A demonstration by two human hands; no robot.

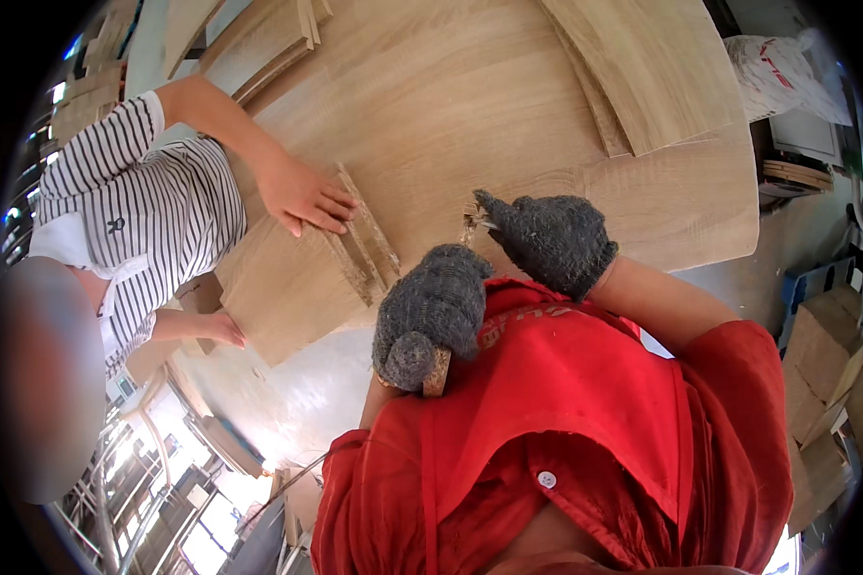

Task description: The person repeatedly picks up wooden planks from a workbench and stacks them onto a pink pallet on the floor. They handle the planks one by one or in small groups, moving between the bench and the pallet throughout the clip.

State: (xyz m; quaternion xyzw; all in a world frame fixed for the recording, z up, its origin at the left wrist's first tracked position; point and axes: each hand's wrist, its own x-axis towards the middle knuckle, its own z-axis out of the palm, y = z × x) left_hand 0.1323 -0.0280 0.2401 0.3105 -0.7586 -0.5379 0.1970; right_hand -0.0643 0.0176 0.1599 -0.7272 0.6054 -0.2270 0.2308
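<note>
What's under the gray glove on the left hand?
A rough chipboard edge sticks out below the gloved left hand, and another chipboard bit shows beyond its far side. The hand covers what lies between, so I can't tell whether they're one piece.

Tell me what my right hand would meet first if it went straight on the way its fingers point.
Your right hand points leftward, so probably the rough-edged wood piece in your left hand; depth is unclear, so they may be touching.
</note>
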